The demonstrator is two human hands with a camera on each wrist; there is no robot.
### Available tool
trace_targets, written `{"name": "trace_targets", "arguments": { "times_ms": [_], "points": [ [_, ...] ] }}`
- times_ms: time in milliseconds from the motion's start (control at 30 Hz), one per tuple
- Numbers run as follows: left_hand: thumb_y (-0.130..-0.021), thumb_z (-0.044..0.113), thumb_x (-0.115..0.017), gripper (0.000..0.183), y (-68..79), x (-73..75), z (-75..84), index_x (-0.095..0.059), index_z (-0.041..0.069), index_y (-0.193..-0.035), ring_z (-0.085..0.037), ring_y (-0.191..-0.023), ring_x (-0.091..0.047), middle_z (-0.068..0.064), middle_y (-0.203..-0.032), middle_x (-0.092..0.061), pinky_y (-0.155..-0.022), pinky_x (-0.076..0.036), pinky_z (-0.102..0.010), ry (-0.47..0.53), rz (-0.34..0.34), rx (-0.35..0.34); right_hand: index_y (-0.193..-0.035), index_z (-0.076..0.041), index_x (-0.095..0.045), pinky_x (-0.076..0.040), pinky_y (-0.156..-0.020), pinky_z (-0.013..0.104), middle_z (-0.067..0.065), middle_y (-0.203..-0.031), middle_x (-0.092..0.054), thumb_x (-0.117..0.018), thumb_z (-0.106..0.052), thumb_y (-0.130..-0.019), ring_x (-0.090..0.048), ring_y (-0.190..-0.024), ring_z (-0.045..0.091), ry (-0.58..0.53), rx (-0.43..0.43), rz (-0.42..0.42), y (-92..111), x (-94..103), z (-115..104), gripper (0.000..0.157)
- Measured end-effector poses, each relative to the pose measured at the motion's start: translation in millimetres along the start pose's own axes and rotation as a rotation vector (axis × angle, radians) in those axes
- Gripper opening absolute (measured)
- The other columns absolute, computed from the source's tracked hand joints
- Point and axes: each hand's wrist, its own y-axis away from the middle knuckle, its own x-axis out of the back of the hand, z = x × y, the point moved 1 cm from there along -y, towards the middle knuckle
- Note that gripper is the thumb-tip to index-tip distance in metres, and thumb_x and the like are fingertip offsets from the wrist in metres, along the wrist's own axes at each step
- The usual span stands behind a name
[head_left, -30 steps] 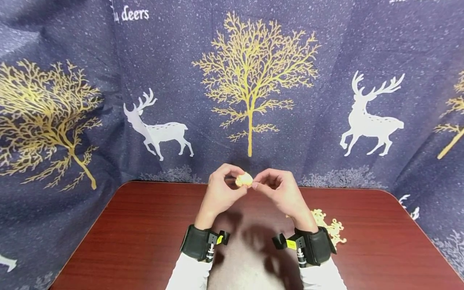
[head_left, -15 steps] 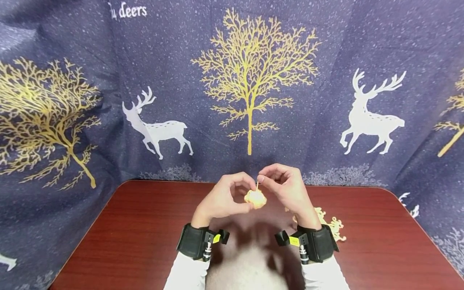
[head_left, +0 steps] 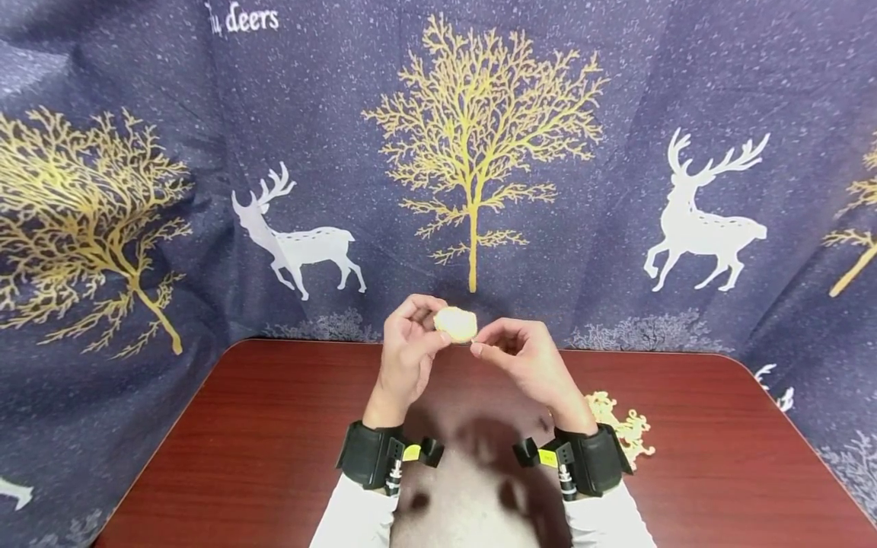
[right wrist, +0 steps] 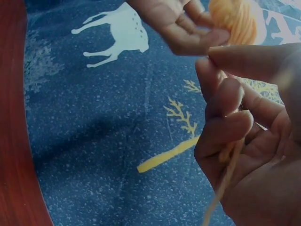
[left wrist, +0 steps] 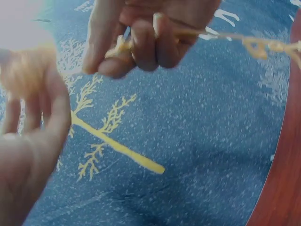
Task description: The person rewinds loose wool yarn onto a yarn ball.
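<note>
A small ball of pale yellow-orange yarn (head_left: pixel 455 325) is held up in the fingers of my left hand (head_left: pixel 406 354). The right wrist view shows its wound strands, and there the yarn ball (right wrist: pixel 239 22) sits in the left hand (right wrist: pixel 181 26). My right hand (head_left: pixel 526 359) is just right of the ball, thumb and forefinger pinching the yarn close to it. The yarn strand (right wrist: pixel 226 181) runs through the curled fingers of the right hand (right wrist: pixel 249 117) and hangs below. In the left wrist view the ball (left wrist: pixel 28 70) is blurred.
A loose, tangled heap of yarn (head_left: pixel 623 432) lies on the red-brown table (head_left: pixel 719 457), partly behind the right forearm. A dark blue cloth (head_left: pixel 438 190) printed with trees and deer hangs behind the table. Both wrists wear black straps with cameras.
The ball dipped and moved right, then rose back left, turning in the left hand. The right hand went up above the ball with the strand, then came down to its right side.
</note>
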Motion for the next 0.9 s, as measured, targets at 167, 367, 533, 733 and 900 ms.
{"name": "trace_targets", "arguments": {
  "times_ms": [167, 367, 533, 733, 900],
  "points": [
    [-0.080, -0.013, -0.058, 0.025, -4.2, 2.9, -1.3, -0.057, 0.004, -0.098, -0.018, -0.087, -0.066, -0.010, -0.099, -0.059, -0.076, -0.059, -0.025, 0.011, 0.257, 0.057, -0.092, -0.008, -0.075, -0.044, -0.050, 0.023, 0.003, -0.073, -0.065, -0.079, -0.010, -0.088, -0.052, -0.058, 0.011, 0.062, -0.002, -0.027, 0.0, -4.1, -2.5, 0.006],
    [-0.078, -0.014, -0.067, 0.024, -6.7, 7.1, -7.0, -0.060, 0.001, -0.095, -0.014, -0.078, -0.062, -0.006, -0.092, -0.062, -0.070, -0.059, -0.024, -0.251, 0.433, 0.086, -0.090, -0.014, -0.075, -0.045, -0.050, 0.024, 0.001, -0.073, -0.067, -0.078, -0.011, -0.088, -0.055, -0.058, 0.013, 0.091, -0.013, -0.043, 1.8, -4.3, -7.1, 0.005],
    [-0.073, -0.006, -0.075, 0.028, -4.0, 12.0, -11.2, -0.063, 0.000, -0.097, -0.017, -0.081, -0.060, -0.006, -0.092, -0.061, -0.069, -0.054, -0.022, -0.643, 0.380, 0.141, -0.091, -0.015, -0.075, -0.043, -0.049, 0.024, 0.000, -0.071, -0.065, -0.078, -0.011, -0.088, -0.052, -0.056, 0.011, 0.082, 0.009, -0.035, 3.1, -2.9, -9.5, 0.005],
    [-0.071, -0.003, -0.076, 0.027, -0.2, 15.1, -9.3, -0.064, 0.002, -0.095, -0.022, -0.081, -0.063, -0.009, -0.089, -0.061, -0.070, -0.054, -0.027, -0.813, 0.084, 0.226, -0.092, -0.009, -0.075, -0.040, -0.047, 0.022, 0.006, -0.076, -0.069, -0.077, -0.006, -0.088, -0.050, -0.056, 0.009, 0.004, 0.041, 0.037, 3.4, 1.0, -9.5, 0.005],
    [-0.074, -0.005, -0.074, 0.027, 2.7, 16.5, -8.8, -0.062, -0.001, -0.096, -0.015, -0.079, -0.063, -0.008, -0.090, -0.063, -0.072, -0.057, -0.027, -0.764, -0.202, 0.300, -0.093, -0.001, -0.074, -0.040, -0.048, 0.021, 0.013, -0.073, -0.067, -0.077, -0.001, -0.087, -0.052, -0.057, 0.010, -0.092, 0.053, 0.112, 3.1, 4.1, -7.3, 0.007]
  ]
}}
